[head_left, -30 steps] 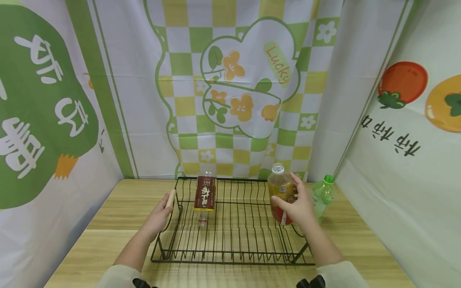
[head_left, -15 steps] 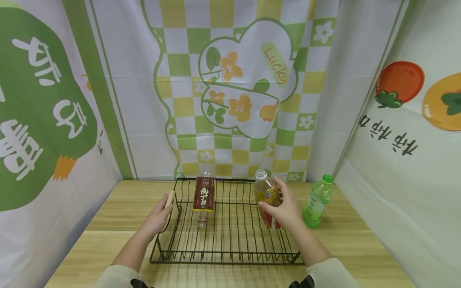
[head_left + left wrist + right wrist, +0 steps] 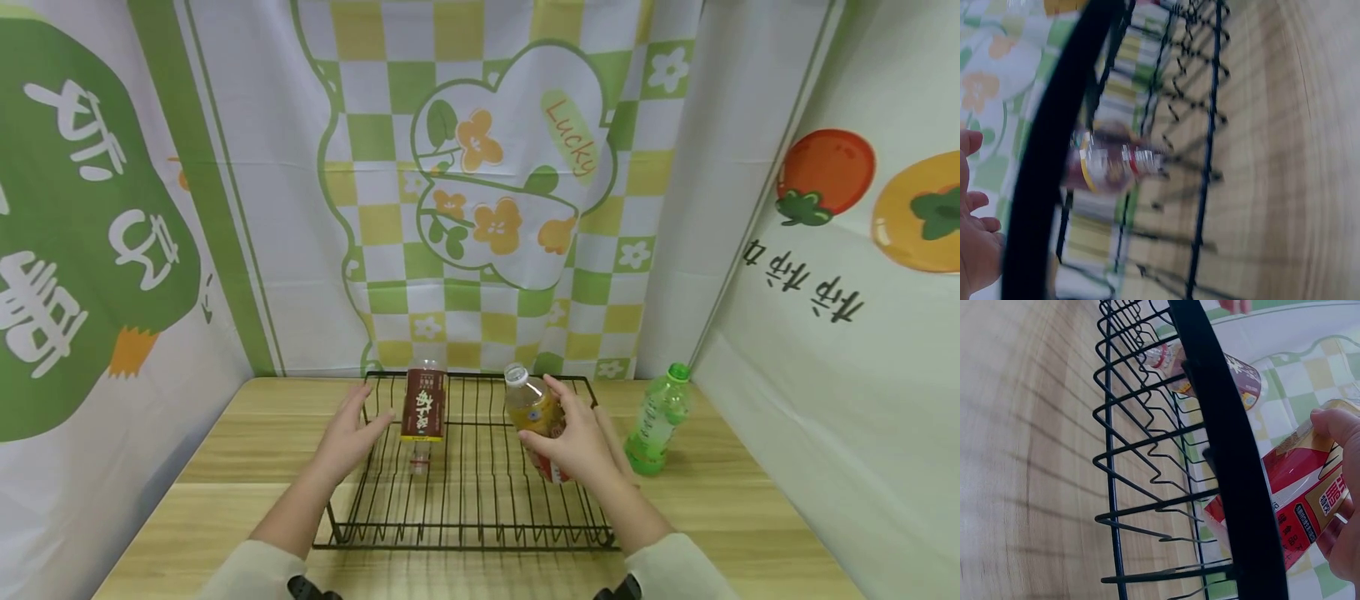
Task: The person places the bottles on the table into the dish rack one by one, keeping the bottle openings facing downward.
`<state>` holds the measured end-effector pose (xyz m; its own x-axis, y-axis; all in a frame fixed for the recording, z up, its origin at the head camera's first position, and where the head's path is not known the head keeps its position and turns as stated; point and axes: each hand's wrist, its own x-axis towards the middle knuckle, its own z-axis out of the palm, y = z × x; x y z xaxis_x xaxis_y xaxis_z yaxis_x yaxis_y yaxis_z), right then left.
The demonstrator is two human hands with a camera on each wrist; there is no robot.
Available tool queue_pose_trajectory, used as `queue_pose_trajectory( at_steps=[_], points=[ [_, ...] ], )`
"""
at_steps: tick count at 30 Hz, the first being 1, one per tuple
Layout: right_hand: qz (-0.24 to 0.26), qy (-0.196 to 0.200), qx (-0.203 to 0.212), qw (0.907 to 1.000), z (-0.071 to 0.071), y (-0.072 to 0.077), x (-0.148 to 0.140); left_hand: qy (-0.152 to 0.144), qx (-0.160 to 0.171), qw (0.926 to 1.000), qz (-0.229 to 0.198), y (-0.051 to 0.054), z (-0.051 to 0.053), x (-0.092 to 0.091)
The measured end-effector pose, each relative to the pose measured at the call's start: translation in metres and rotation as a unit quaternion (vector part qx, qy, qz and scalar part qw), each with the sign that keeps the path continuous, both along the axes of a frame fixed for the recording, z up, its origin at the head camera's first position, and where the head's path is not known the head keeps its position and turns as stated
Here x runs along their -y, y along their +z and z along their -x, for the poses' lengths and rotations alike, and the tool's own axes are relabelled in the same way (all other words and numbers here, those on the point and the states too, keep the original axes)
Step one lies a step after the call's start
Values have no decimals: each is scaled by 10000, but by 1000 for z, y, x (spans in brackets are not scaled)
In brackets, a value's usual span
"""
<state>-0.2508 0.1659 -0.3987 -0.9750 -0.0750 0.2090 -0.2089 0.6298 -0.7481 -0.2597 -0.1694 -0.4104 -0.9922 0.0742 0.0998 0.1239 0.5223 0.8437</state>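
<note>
My right hand (image 3: 581, 442) grips a clear bottle (image 3: 534, 417) with a yellow and red label. It holds the bottle tilted over the right part of a black wire rack (image 3: 480, 526); a white top shows at its upper end. The same red label (image 3: 1310, 506) fills the right side of the right wrist view. My left hand (image 3: 351, 433) is spread with nothing in it, above the rack's left side. Just right of its fingertips, a bottle with a dark maroon label (image 3: 424, 408) lies on the rack, neck toward me. The left wrist view is blurred.
A green bottle with a green cap (image 3: 660, 425) stands on the wooden table (image 3: 720, 500) right of the rack. A pale wooden handle (image 3: 613, 437) shows at the rack's right side, behind my right hand. Printed curtains (image 3: 487, 317) hang behind and on both sides.
My right hand has carried the yellow-red bottle leftward over the rack, tilting it. My left hand has let go of the rack's left handle and moved right with fingers spread.
</note>
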Motion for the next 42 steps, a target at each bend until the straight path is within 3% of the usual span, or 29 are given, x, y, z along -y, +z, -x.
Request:
queue_pose_trajectory(
  at_steps=[8, 16, 23, 33, 42],
  points=[
    [77, 234, -8, 9997, 0, -5, 12, -723, 26, 9949, -701, 15, -3, -47],
    [-404, 423, -181, 9981, -3, -9, 19, -1243, 174, 9889, -794, 15, -4, -80],
    [-651, 610, -99, 9960, -7, -8, 25, -1492, 483, 9804, -1194, 14, -2, -90],
    [-1108, 1033, -470, 9873, -10, -12, 30, -1836, 469, 9731, -1312, 14, -4, -96],
    [-1508, 1173, -711, 9790, -13, -12, 32, -1811, 265, 9793, -861, 12, -5, -96]
  ],
)
